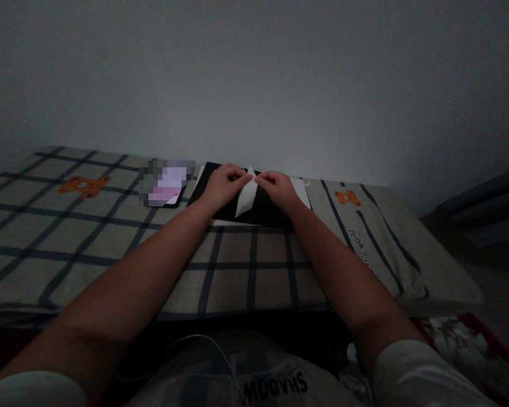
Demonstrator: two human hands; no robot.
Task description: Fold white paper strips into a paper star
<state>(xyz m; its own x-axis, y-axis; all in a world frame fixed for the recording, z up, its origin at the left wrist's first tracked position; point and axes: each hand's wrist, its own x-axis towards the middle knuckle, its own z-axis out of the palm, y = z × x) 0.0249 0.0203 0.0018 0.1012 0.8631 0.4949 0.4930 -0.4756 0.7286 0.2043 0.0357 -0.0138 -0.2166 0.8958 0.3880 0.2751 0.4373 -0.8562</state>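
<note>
A small folded piece of white paper (246, 198) stands out against a black sheet (203, 192) on the table. My left hand (225, 182) pinches its upper left side between thumb and fingers. From the other side, my right hand (279, 187) grips the paper near the same spot, so the fingertips almost meet. The paper's pointed lower end hangs toward me. Beneath the black sheet, white sheets (302, 191) show at the edges. The fold details are too small and dim to make out.
A phone (167, 189) with a lit, partly blurred screen lies left of the black sheet. A checked cloth (233, 271) with bear patches covers the table. The wall (254, 85) rises directly behind. A red container (470, 345) with crumpled white stuff sits low at right.
</note>
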